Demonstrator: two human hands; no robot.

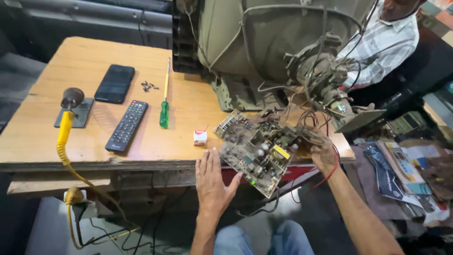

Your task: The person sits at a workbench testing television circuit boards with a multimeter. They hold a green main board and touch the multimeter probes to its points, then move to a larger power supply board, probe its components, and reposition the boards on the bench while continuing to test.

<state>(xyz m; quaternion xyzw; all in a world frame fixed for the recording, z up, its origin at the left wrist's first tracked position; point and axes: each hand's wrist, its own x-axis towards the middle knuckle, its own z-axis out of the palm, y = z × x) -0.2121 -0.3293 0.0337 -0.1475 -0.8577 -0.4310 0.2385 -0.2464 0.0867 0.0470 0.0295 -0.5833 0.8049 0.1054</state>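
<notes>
On the table edge, both hands (211, 182) (323, 156) steady a circuit board (257, 151).

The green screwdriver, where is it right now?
In the head view, the green screwdriver lies on the wooden table, left of the circuit board, between the black remote and the small red-and-white box, with neither hand touching it.
</notes>
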